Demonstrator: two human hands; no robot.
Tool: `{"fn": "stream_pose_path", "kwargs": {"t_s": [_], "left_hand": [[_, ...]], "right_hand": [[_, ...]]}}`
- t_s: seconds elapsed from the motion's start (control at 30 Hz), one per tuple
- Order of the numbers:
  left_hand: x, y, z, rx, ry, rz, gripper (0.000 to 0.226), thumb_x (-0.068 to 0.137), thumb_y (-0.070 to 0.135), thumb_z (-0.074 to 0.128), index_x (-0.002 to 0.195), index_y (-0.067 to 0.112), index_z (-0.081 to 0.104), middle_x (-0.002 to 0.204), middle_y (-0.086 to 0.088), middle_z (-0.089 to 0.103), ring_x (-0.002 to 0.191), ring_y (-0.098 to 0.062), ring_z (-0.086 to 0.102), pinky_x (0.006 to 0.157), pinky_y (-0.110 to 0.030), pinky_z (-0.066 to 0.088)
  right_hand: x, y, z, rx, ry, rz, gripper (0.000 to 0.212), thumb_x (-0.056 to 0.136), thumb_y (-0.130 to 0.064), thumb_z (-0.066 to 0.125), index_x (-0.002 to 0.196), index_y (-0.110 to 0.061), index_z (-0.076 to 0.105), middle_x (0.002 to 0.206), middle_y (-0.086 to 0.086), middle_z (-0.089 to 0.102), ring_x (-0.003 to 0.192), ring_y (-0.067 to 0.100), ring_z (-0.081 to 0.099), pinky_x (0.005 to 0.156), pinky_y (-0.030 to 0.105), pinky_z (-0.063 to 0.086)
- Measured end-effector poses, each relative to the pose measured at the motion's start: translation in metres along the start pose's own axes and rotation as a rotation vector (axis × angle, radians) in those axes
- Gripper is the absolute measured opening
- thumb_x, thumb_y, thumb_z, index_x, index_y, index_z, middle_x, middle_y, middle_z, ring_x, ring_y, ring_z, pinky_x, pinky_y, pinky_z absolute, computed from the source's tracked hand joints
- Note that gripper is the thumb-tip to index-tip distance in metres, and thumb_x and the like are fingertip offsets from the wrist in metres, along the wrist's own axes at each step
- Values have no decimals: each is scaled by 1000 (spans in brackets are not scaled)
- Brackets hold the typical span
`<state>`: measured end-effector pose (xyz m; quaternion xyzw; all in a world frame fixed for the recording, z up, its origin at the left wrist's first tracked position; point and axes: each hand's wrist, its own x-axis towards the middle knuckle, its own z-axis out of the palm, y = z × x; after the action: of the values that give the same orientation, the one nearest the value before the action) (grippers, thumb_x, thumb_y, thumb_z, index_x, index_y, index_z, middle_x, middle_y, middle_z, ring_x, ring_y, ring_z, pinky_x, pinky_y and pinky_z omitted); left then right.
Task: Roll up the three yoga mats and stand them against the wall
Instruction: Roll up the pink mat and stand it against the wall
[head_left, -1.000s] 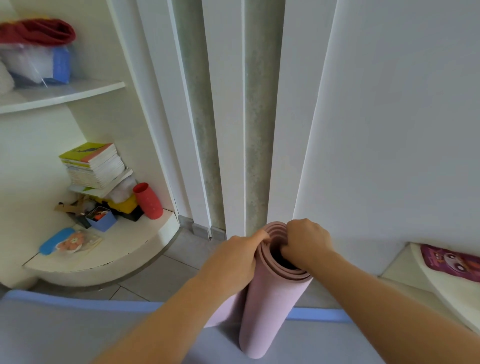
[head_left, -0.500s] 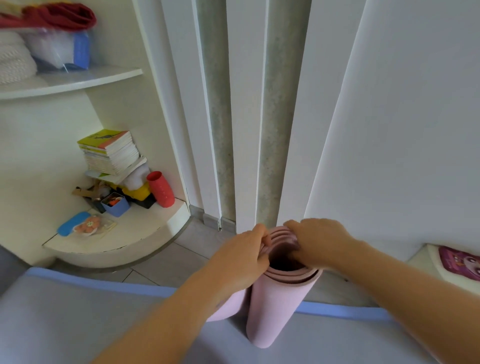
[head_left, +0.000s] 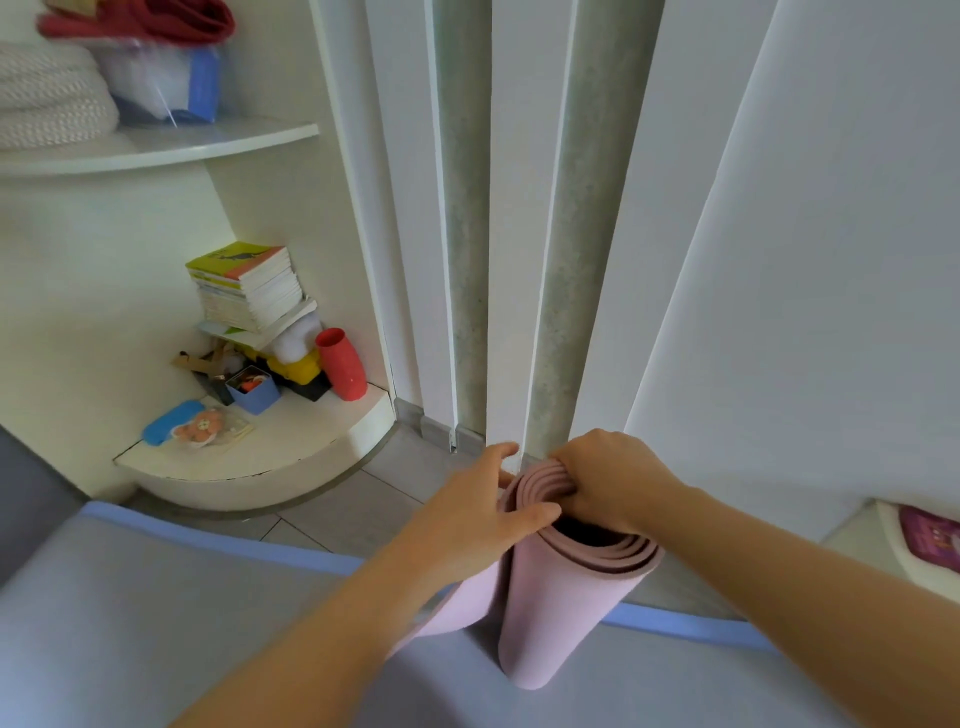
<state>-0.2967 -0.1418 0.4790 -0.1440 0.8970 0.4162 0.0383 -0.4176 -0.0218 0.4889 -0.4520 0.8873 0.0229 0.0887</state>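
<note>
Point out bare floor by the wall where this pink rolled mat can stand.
Bare tiles run between the curved shelf and the pink yoga mat, along the skirting. The white wall panel right of it is free up to the ledge. Crowded: shelf back, books and red cup.

One left hand (head_left: 467, 519), one right hand (head_left: 618, 483), one pink mat (head_left: 550, 613), one grey mat (head_left: 156, 623), one red cup (head_left: 341, 364)
</note>
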Motion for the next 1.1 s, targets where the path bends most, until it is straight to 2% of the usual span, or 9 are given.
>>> {"fn": "stream_pose_path", "kwargs": {"t_s": [0.1, 0.2, 0.37, 0.57, 0.7, 0.8, 0.93, 1.03, 1.1], "left_hand": [[-9, -2, -2, 14, -167, -36, 45, 85, 50, 61, 124, 31, 51, 119, 14, 61, 104, -6, 57, 90, -24, 45], [-9, 1, -1, 313, -163, -81, 26, 98, 35, 44, 107, 12, 54, 105, -4, 60, 93, -21, 56, 73, -27, 38], [16, 10, -6, 425, -20, -156, 37, 102, 24, 31, 83, 1, 54, 97, -20, 61, 82, -31, 54, 68, -34, 39], [40, 24, 0, 410, -69, -214, 30, 95, 7, 36, 65, 13, 40, 72, -6, 51, 63, -18, 47, 52, -25, 34], [36, 28, -3, 267, -101, -229, 34, 97, 19, 30, 65, 13, 41, 75, -6, 51, 67, -17, 45, 58, -27, 34], [28, 24, -3, 137, -88, -255, 50, 96, 52, 32, 73, 13, 54, 84, -6, 58, 81, -22, 54, 68, -28, 37], [20, 18, 4, 158, -58, -219, 45, 87, 45, 51, 57, 17, 33, 52, 2, 36, 48, -15, 35, 48, -26, 26], [14, 15, 2, 146, -64, -192, 35, 83, 30, 50, 57, 16, 32, 51, 2, 34, 48, -15, 33, 48, -26, 25], [9, 14, 1, 147, -77, -168, 32, 83, 26, 50, 58, 16, 33, 54, 2, 36, 50, -15, 34, 49, -26, 25]], "right_hand": [[1, 13, -1, 60, 23, 107, 16, 87, -36, 55, 86, -20, 55, 83, -2, 58, 77, 18, 56, 68, 27, 44], [1, 21, 2, 96, 39, 189, 20, 89, -38, 53, 79, -21, 49, 82, -2, 57, 75, 17, 55, 67, 26, 43], [10, 11, 8, 122, 124, 307, 17, 87, -34, 53, 80, -19, 51, 79, 0, 54, 70, 21, 52, 60, 27, 40], [18, 9, 3, 207, 172, 476, 9, 84, -23, 56, 82, -16, 51, 69, -2, 46, 68, 21, 51, 53, 24, 34], [17, 4, 6, 305, 178, 536, 4, 83, -16, 55, 81, -15, 52, 73, -1, 52, 68, 21, 53, 52, 24, 36], [18, 0, 9, 458, 195, 582, 5, 79, -11, 53, 75, -15, 53, 73, 1, 57, 65, 20, 55, 49, 23, 36], [17, 2, 14, 763, 194, 633, 7, 77, -5, 53, 76, -11, 57, 72, 5, 59, 59, 16, 53, 45, 21, 36], [8, 6, 15, 723, 128, 509, 19, 80, -13, 59, 98, -13, 60, 91, 7, 66, 76, 18, 61, 56, 21, 44], [-2, 10, 10, 484, 36, 290, 64, 78, -28, 69, 136, -24, 42, 124, 3, 57, 106, 20, 57, 81, 29, 50]]}}
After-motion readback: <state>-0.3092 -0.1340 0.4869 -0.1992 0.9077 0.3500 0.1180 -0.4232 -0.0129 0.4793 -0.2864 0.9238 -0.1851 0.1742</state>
